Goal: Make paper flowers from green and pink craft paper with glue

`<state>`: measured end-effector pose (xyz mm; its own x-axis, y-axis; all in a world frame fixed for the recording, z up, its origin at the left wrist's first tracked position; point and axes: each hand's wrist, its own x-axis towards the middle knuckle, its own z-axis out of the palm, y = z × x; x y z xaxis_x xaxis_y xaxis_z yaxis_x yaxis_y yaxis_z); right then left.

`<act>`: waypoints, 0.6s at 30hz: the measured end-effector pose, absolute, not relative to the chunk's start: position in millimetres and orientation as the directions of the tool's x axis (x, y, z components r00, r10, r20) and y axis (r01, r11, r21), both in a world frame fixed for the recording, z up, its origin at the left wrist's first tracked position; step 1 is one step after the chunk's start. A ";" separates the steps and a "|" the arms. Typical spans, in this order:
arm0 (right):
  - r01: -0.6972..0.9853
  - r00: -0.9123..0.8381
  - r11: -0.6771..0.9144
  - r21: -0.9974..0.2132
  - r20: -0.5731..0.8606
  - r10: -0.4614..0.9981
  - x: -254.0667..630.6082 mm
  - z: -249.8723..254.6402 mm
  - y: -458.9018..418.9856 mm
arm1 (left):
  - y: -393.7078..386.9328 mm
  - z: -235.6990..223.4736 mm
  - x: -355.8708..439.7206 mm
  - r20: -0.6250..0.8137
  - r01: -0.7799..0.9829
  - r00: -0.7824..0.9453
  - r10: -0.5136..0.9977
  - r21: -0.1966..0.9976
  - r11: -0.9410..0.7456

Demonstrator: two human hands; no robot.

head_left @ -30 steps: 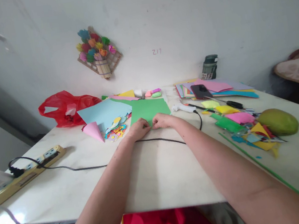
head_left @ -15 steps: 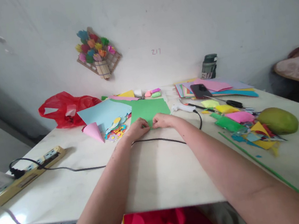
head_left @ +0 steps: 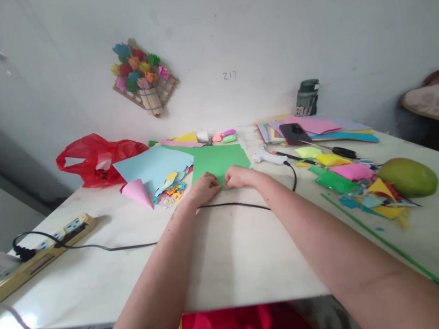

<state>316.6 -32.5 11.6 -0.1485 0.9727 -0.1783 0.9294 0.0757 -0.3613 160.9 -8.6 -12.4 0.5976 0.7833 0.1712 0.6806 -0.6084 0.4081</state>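
Note:
A green sheet of paper (head_left: 219,159) lies flat in the middle of the table. Both hands grip its near edge, side by side with a small gap. The fingers of my left hand (head_left: 207,186) are closed on that edge left of centre. Just to the right, my right hand (head_left: 238,176) pinches the same edge, its fingertips pressed together low on the paper. Left of my left hand sits a pile of colourful paper cutouts (head_left: 170,193), partly on a light blue sheet (head_left: 155,166). A white glue gun (head_left: 269,156) rests right of the green paper.
A black cord (head_left: 236,204) runs under my forearms to a power strip (head_left: 63,236). At left are a pink paper cone (head_left: 137,193) and a red plastic bag (head_left: 101,161). Clay packets (head_left: 339,181), a mango-like green fruit (head_left: 408,177), a phone (head_left: 295,133) and a bottle (head_left: 308,97) stand right.
Almost nothing differs. Both hands stay at the near edge of the green paper, with only a tiny shift of the fingers.

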 end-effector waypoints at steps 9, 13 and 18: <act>0.945 -0.135 0.070 -0.319 -0.184 0.974 315.9 11.5 -29.4 | -16.4 -7.4 162.1 0.181 0.727 0.546 0.818 0.383 -0.570; 0.945 -0.123 0.059 -0.321 -0.183 0.975 316.6 10.8 -28.9 | -16.9 -9.4 160.6 0.187 0.704 0.581 0.792 0.372 -0.605; 0.942 -0.112 0.054 -0.332 -0.157 0.981 316.9 12.1 -31.4 | -27.4 -9.6 159.6 0.269 0.728 0.586 0.764 0.239 -0.643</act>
